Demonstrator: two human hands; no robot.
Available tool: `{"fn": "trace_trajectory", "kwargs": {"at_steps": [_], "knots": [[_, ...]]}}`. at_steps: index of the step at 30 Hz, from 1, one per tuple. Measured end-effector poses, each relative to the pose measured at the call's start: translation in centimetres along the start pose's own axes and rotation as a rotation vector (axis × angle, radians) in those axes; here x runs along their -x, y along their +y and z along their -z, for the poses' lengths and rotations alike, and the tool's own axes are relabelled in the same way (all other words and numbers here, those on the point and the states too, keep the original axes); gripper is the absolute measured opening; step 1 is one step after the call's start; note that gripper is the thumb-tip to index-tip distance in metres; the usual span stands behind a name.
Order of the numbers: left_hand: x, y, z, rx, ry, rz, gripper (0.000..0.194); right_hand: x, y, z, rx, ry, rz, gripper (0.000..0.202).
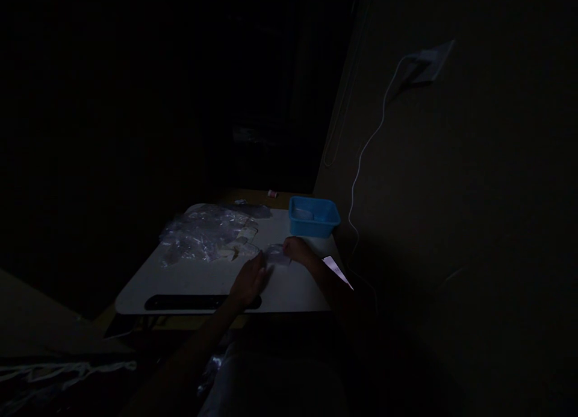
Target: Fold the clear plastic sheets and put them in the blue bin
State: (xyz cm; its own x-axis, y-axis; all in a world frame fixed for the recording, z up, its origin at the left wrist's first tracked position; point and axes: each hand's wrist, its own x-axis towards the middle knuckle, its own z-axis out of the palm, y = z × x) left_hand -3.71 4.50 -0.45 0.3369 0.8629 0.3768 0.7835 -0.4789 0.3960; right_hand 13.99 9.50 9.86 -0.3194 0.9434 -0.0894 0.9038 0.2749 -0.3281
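Note:
A small clear plastic bag (276, 254) lies between my two hands on the white table (198, 281). My right hand (295, 249) is closed on the bag's right edge. At the bag's left side rests my left hand (248, 279), its fingers stretched out near the table top. The dim light hides whether the left fingertips touch the bag. Left of the hands spreads a crumpled heap of clear plastic wrapping (198, 233), with pale torn pieces (237, 247) at its right end.
A blue plastic basket (313, 227) stands at the table's back right corner. A lit phone (338, 271) lies at the right edge beside my forearm. The white cable (361, 158) hangs from a wall socket (431, 61). A dark slot (189, 302) runs along the front edge.

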Motion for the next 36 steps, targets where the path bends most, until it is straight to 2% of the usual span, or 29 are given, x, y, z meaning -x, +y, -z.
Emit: {"fn": "trace_trajectory", "kwargs": {"at_steps": [2, 4, 5, 9, 13, 17, 21, 26, 36], "knots": [[-0.1, 0.1, 0.2, 0.074, 0.045, 0.041, 0.052, 1.1, 0.1, -0.4, 0.03, 0.156, 0.003, 0.025], [-0.1, 0.2, 0.3, 0.118, 0.078, 0.054, 0.051, 2.6, 0.2, -1.6, 0.106, 0.353, 0.065, 0.018], [-0.1, 0.2, 0.3, 0.126, 0.09, 0.06, 0.051, 3.3, 0.3, -2.4, 0.132, 0.375, 0.122, 0.016], [-0.2, 0.2, 0.4, 0.081, 0.102, 0.037, 0.051, 5.7, 0.8, -6.0, 0.173, 0.342, 0.199, 0.014], [-0.4, 0.6, 0.4, -0.065, 0.008, -0.101, 0.049, 6.5, 1.0, -8.1, 0.144, 0.349, 0.21, 0.015], [-0.5, 1.2, 0.6, -0.187, -0.121, -0.202, 0.048, 6.7, 0.9, -8.3, 0.124, 0.343, 0.236, 0.016], [-0.5, 1.2, 0.4, -0.241, -0.189, -0.192, 0.048, 6.8, 0.6, -8.2, 0.116, 0.322, 0.228, 0.018], [-0.5, 0.8, -0.2, -0.3, -0.197, -0.201, 0.046, 6.2, -0.1, -8.3, 0.136, 0.369, 0.216, 0.037], [-0.3, 1.0, 0.0, -0.319, -0.206, -0.187, 0.051, 5.8, -0.7, -9.8, 0.198, 0.292, 0.188, 0.053]]}}
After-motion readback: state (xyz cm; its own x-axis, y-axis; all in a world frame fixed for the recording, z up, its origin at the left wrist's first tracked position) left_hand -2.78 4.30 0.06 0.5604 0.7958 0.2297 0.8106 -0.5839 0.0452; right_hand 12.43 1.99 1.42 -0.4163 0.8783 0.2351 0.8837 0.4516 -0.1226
